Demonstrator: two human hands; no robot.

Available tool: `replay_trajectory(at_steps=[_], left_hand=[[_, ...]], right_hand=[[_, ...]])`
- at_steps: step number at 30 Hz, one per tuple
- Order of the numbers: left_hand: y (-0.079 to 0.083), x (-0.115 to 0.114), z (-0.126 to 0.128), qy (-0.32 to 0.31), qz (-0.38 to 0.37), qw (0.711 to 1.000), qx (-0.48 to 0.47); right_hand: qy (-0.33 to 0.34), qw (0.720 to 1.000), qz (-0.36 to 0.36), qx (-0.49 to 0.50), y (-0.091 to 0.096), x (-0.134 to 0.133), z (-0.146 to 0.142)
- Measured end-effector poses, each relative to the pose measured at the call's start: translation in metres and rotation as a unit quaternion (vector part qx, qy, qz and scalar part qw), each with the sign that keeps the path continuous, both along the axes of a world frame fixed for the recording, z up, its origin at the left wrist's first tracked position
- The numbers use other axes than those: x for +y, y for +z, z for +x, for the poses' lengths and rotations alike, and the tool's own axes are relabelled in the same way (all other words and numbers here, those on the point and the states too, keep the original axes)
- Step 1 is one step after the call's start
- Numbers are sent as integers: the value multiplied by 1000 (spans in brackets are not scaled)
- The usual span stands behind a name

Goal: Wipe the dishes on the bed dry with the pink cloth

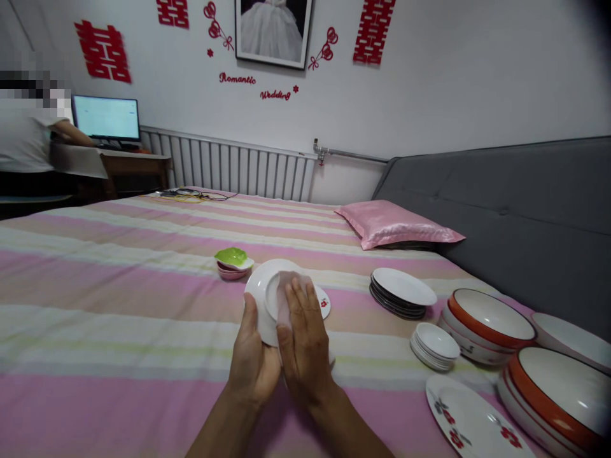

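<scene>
The plate [261,289] was round, plain white and glossy, with a raised ring set inside its rim. It stood tilted above the striped bed near the middle of the view, its round side turned toward the camera. The left hand [252,362] gripped its rim at about 6 o'clock, thumb up along the 7 o'clock edge. The cloth [286,283] was thin, pale and half see-through, faintly pink. It lay spread against the plate from the centre out toward 3 o'clock, pressed flat under the fingers of the right hand [303,337], with its top edge showing past the fingertips at about 1 o'clock.
</scene>
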State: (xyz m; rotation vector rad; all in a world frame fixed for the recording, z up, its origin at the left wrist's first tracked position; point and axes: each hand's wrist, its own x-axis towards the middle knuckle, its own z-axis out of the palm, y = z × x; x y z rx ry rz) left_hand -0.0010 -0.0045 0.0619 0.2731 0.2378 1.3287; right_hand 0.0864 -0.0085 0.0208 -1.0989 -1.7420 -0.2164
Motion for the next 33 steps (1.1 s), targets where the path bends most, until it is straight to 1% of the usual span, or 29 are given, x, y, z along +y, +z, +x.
replay_trajectory(at_steps=[4, 7, 9, 13, 16, 19, 24, 28, 33], left_hand=[[-1, 2, -2, -15, 8, 1000, -14], [-2, 3, -3, -69, 26, 997, -28], [-4, 2, -3, -90, 35, 995, -29], [-3, -3, 1, -98, 32, 995, -18], [-1, -8, 5, -112, 25, 993, -20], [0, -11, 9, -115, 36, 993, -13], [-7, -13, 16, -124, 65, 990, 14], [-13, -17, 22, -115, 59, 990, 54], [-13, -23, 30, -98, 49, 988, 105]], right_hand=[[12, 999, 28, -41, 0, 0, -1], [11, 996, 44, -80, 1, -1, -3], [9, 994, 52, -99, 1, -2, -4], [13, 993, 59, -106, 2, -3, -3], [18, 994, 46, -100, 3, -3, 0], [16, 995, 41, -93, 5, -3, 4], [-2, 997, 46, -70, 6, -1, 8], [-24, 999, 32, -27, 8, -1, 11], [-33, 999, 16, 29, 11, 0, 15]])
